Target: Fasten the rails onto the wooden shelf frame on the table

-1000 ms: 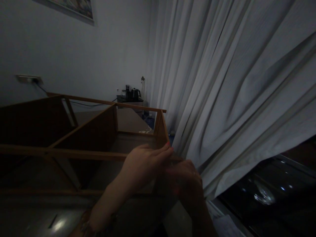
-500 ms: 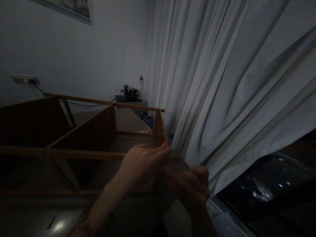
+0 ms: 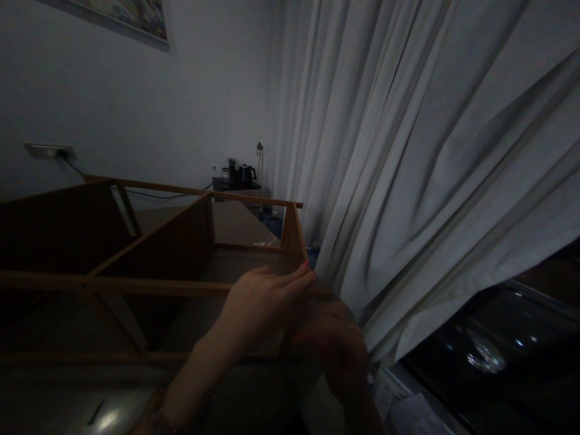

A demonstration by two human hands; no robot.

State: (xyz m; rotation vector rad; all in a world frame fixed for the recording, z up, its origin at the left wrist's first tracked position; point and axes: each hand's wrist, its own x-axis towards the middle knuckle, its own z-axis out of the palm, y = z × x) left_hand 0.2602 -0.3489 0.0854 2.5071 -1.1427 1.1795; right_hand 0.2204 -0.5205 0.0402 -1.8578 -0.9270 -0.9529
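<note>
Evidently, the left hand [image 3: 267, 296] has fingers extended at the near corner of the wooden frame [image 3: 158, 286], beside the curtain [image 3: 408, 163]; right hand [image 3: 335, 338] blurred. I cannot tell either grip; dim light could cause a slip.

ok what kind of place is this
An indoor room, perhaps a home or office: a pale curtain hangs at right, a framed picture is on the wall, and what looks like a black kettle stands farther back.
</note>
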